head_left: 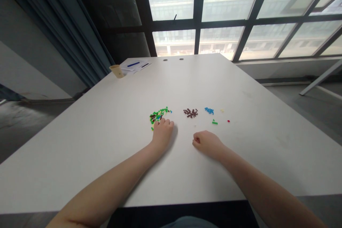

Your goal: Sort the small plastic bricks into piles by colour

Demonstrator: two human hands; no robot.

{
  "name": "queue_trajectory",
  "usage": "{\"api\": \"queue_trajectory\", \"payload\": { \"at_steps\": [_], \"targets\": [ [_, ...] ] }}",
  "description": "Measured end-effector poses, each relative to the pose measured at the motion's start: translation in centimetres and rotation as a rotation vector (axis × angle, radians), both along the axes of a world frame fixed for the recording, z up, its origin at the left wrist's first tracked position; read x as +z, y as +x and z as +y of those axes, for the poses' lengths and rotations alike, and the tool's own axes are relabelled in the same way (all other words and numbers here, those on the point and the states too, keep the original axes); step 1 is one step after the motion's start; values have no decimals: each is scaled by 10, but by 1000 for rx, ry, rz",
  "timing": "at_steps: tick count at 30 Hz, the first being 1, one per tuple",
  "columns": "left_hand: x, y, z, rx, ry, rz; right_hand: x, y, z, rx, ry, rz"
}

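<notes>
The left hand (pixel 162 133) lies palm down with its fingers arched close together, their tips on the near edge of a heap of tiny green plastic bricks (pixel 159 115) mixed with some dark brown and blue ones. Whether the fingertips (pixel 161 122) pinch a brick cannot be told. The right hand (pixel 207 143) rests to the right of the left hand, curled into a narrow, loose fist, with nothing showing in it. Both hands lie on a white rectangular table (pixel 80 142).

Just beyond the gap between the hands sits a small cluster of dark brown plastic bricks (pixel 190 113). Beyond the right hand are a few green plastic bricks (pixel 214 122), a cluster of blue plastic bricks (pixel 209 110), a single red plastic brick (pixel 228 121) and a pale yellow plastic brick (pixel 221 110).

Far ahead of the left hand, near the table's end, stands a tan paper cup (pixel 117 71) beside white papers (pixel 133 66) with a blue pen (pixel 133 64) on them. Past the table, large grid-framed windows (pixel 221 7) fill the view.
</notes>
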State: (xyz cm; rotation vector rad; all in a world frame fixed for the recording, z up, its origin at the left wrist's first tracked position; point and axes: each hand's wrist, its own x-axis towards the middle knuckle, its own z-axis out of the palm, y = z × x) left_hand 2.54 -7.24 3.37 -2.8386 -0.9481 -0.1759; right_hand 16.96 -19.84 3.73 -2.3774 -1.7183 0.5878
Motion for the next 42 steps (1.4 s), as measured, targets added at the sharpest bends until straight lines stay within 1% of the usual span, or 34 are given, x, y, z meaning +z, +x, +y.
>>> {"api": "queue_trajectory", "payload": {
  "at_steps": [2, 4, 6, 9, 11, 13, 15, 18, 22, 27, 34, 38, 40, 42],
  "targets": [
    [-2, 1, 1, -52, -84, -80, -1, 2, -1, 24, 15, 8],
    [-4, 4, 1, -94, -277, -221, -2, 5, -2, 40, 28, 17],
    [-6, 7, -2, -104, -582, -389, -3, 7, -2, 51, 28, 25],
    [-9, 12, -7, -104, -1165, -613, -3, 10, -2, 64, 11, 33],
    [-10, 13, -10, -95, -1504, -728, -4, 11, -1, 71, 7, 41],
    [-12, 14, -13, -82, -1732, -812, -4, 11, -1, 78, 9, 48],
    [-14, 13, -14, -88, -1875, -858, -3, 11, -1, 80, 12, 54],
    [-16, 11, -16, -131, -2012, -876, -2, 11, -2, 81, 18, 63],
    [-15, 9, -17, -156, -2149, -876, -1, 12, -2, 89, 30, 80],
    [-13, 8, -18, -111, -2259, -889, -1, 12, -2, 92, 24, 82],
    [-13, 8, -17, -26, -2347, -911, -2, 12, -2, 94, 32, 94],
    [-12, 9, -17, -11, -2369, -906, -4, 13, -2, 94, 33, 112],
    [-12, 9, -17, -2, -2362, -903, -4, 14, -1, 111, 90, 148],
    [-13, 9, -17, 7, -2347, -898, -2, 15, 0, 117, 226, 207]
  ]
}}
